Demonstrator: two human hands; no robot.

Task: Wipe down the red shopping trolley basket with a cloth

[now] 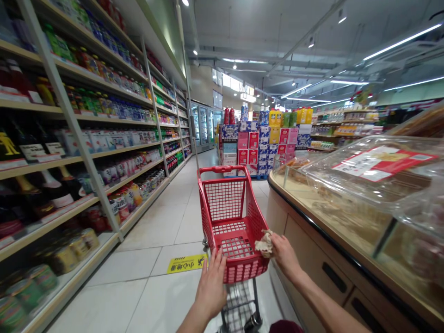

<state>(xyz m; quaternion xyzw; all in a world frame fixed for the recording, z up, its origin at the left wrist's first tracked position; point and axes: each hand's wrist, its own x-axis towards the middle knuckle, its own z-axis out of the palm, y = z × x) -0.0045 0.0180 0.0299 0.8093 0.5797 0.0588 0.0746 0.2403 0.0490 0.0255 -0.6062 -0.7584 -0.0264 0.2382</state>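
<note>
So, what could go wrong with the red cart (256, 216) before you?

Possibly a roll: it stands on wheels (253, 322), and your left hand (212, 287) lies on its near-left rim, fingers extended, not closed round it. An uneven push could swing it into the counter (308, 236) on the right. Also, the crumpled wad (265, 243) (cloth or paper, unclear), pinched by your right hand (287, 259) at the near-right corner, might snag in the grid.

And its heading?

Long axis runs away from you, between shelves (130, 174) and counter; handle (225, 169) at the far end, lower end facing you
</note>
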